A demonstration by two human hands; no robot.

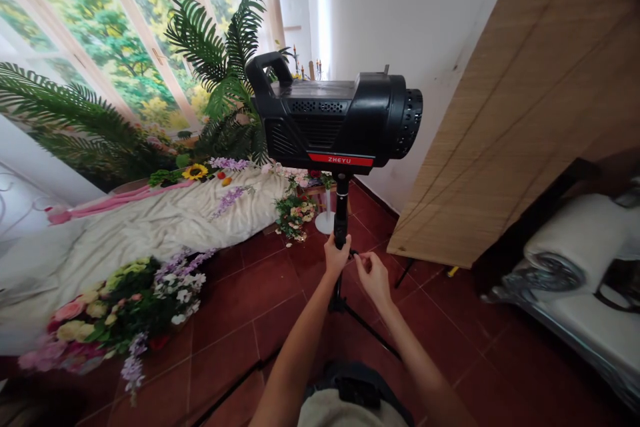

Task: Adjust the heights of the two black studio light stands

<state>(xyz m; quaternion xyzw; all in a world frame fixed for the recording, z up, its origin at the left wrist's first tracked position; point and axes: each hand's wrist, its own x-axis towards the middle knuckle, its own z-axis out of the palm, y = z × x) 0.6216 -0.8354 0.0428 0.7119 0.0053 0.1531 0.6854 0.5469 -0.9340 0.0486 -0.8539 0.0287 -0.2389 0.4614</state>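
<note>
A black studio light [330,120] with a red ZHEYU strip sits on top of a black light stand [341,210] in front of me. My left hand [337,255] is wrapped round the stand's pole below the light. Just to the right, my right hand [373,273] pinches a small black knob [354,253] that sticks out from the pole. The fingers of the right hand partly cover the knob. Below my hands, the stand's legs [373,330] spread over the floor.
At left a cream cloth [220,207] lies draped, with artificial flowers [115,320] along it. Palm fronds [200,47] stand before a window-scene backdrop [110,33]. A wooden panel [480,133] leans at right, beside a white sofa [590,247]. Red tiles [270,287] cover the floor.
</note>
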